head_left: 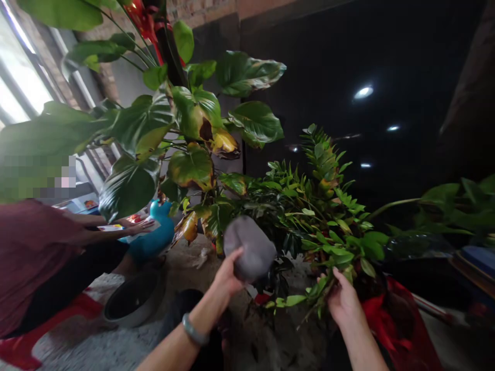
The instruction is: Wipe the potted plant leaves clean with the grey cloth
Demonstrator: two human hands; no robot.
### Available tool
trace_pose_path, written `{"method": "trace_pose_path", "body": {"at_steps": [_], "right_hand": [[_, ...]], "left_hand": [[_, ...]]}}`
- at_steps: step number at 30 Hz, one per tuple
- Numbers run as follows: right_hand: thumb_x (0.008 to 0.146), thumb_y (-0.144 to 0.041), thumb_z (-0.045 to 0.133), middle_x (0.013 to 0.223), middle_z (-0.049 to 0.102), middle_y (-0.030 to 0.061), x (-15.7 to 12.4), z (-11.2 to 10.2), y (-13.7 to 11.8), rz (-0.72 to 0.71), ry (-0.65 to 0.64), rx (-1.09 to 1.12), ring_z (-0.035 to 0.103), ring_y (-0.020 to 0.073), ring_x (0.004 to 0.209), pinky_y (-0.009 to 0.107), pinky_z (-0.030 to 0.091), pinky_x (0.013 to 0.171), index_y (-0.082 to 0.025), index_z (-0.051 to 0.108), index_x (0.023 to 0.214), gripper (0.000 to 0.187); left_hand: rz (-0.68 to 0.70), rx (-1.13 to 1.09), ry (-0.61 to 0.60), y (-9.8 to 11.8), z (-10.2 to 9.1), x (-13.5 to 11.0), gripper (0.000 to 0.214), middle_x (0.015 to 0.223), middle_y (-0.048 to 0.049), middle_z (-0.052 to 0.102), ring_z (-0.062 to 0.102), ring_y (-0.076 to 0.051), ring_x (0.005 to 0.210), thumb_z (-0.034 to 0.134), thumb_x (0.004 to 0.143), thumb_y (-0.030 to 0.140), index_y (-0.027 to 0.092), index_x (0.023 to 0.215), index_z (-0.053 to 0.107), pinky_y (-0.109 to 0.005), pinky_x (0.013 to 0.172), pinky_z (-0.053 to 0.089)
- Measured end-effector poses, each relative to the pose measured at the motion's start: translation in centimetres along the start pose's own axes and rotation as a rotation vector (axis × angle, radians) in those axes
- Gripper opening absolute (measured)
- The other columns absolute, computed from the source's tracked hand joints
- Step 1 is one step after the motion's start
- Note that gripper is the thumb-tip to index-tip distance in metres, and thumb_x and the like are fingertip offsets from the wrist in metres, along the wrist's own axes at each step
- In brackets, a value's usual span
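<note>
My left hand point(229, 274), with a bracelet on its wrist, is closed on a grey cloth point(250, 248), thumb on its near side. The cloth is blurred and hangs in front of the dark lower leaves. To the right, my right hand point(344, 299) is closed around a leafy stem of a green plant point(328, 247) with many small glossy leaves. Some of its sprigs bend down between my two hands. Where the fingers grip the stem, the leaves partly hide them.
A tall plant point(191, 165) with big, partly yellowed leaves rises ahead. At left, another person point(42, 257) sits on a red stool point(81, 306), a hand on a blue duck-shaped object point(154, 234). A grey basin point(133, 301) stands nearby; red wrapping point(410, 324) lies at right.
</note>
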State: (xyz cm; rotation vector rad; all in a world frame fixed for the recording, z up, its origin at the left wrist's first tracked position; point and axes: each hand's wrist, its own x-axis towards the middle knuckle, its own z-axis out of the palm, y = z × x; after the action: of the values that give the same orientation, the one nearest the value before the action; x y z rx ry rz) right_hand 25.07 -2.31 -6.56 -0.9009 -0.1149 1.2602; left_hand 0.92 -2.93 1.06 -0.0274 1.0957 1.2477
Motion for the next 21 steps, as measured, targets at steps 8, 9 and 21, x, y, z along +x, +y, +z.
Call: {"method": "trace_pose_path", "body": {"at_steps": [8, 9, 21], "right_hand": [[0.057, -0.019, 0.068, 0.054, 0.061, -0.0071, -0.4, -0.6, -1.0, 0.05, 0.04, -0.001, 0.056, 0.0137, 0.043, 0.031, 0.055, 0.052, -0.022, 0.056, 0.078, 0.024], [0.057, -0.019, 0.068, 0.054, 0.061, -0.0072, -0.4, -0.5, -0.9, 0.048, 0.042, -0.002, 0.056, 0.0139, 0.043, 0.031, 0.055, 0.052, -0.022, 0.056, 0.079, 0.025], [0.053, -0.021, 0.073, 0.058, 0.062, -0.0062, -0.1, -0.6, -0.3, 0.052, 0.016, 0.005, 0.059, 0.0149, 0.048, 0.031, 0.054, 0.053, -0.021, 0.055, 0.078, 0.03]], "left_hand": [[-0.046, -0.074, -0.155, 0.2, -3.8, -2.8, 0.038, 0.057, -0.0048, 0.07, 0.065, -0.022, 0.052, 0.055, 0.059, 0.006, 0.011, 0.095, 0.064, -0.036, 0.071, 0.052], [0.062, -0.154, -0.182, 1.9, -2.6, -2.4, 0.037, 0.059, -0.003, 0.07, 0.066, -0.021, 0.053, 0.056, 0.062, 0.007, 0.014, 0.097, 0.064, -0.035, 0.072, 0.052], [-0.296, 0.256, -0.263, -6.9, -1.9, -2.3, 0.02, 0.057, -0.0078, 0.069, 0.063, -0.022, 0.054, 0.061, 0.052, 0.005, 0.008, 0.072, 0.066, -0.032, 0.065, 0.049]]}}
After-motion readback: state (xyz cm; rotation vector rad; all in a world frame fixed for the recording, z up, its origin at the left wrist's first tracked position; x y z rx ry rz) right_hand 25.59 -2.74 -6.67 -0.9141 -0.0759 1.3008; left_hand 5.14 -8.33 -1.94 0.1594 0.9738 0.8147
